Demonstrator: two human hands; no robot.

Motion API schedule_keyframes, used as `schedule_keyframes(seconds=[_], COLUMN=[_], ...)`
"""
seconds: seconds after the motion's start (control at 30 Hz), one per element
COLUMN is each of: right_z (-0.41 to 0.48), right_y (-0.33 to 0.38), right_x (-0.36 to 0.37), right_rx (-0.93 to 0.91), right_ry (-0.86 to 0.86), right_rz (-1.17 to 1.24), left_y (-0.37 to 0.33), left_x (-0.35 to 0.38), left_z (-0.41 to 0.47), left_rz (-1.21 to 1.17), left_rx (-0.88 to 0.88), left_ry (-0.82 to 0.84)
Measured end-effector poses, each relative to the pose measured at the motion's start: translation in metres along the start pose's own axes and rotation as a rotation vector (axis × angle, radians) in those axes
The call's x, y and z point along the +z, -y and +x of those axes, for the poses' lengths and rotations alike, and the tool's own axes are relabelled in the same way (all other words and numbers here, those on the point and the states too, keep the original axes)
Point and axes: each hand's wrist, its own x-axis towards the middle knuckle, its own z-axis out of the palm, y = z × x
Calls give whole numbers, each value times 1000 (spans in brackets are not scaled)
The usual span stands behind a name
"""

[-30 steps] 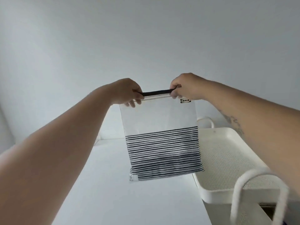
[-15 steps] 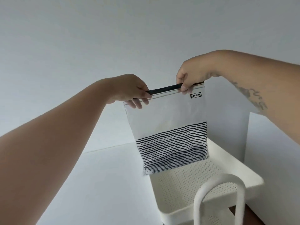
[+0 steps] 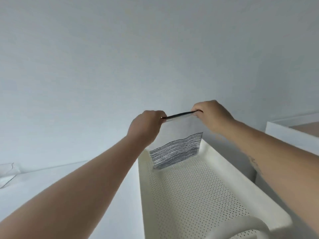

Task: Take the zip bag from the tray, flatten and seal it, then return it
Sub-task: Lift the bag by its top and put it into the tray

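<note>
We hold the translucent plastic zip bag with fine black horizontal stripes across its lower half (image 3: 177, 144) by its top edge, one hand at each corner. Our left hand (image 3: 146, 125) is closed into a pinch on the left end of the black zip strip (image 3: 179, 114), thumb and fingers folded over it. Our right hand (image 3: 211, 114) is closed the same way on the right end of the strip, knuckles toward the camera. The strip runs taut between the two hands and tilts slightly upward toward the right.

The bag hangs upright and flat beneath the strip. Its bottom edge is down inside the white perforated metal tray (image 3: 229, 171), at the far end, and appears to meet the dotted tray floor; we cannot tell for certain whether it touches. The bag's right edge lies just beside the tray's far right wall.

A rounded white tray handle (image 3: 248, 225) arches over the near end of the tray, at the bottom of the view. A white tabletop (image 3: 96, 200) lies to the left of the tray, under our left forearm. A clear plastic item (image 3: 6, 173) rests at the far left of that surface; it is too indistinct to identify. A white ledge (image 3: 293, 133) stands to the right of the tray, behind our right forearm. A plain pale wall fills the background.
</note>
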Motion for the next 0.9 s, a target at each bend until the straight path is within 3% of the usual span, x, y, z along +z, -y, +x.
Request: schedule_keyframes(seconds=[0.23,0.57,0.67,0.77,0.9], right_z=[-83,-154,-145,-131,-125], right_y=[-31,-65,-63,-60,-52], right_x=[32,64,67,79,106], right_rx=[-57,95,134,150,38], right_ry=[237,838,799,651,755], right_rz=[-124,-77,-35,-21,-158], left_y=[0,-15,-15,-7,3], left_x=[52,86,95,111,134], left_z=[-98,-149,-141,-131,-128], left_rz=[-10,-45,-115,31,147], left_rx=[32,-38,-140,-131,-185], left_ry=[109,784,687,541,746])
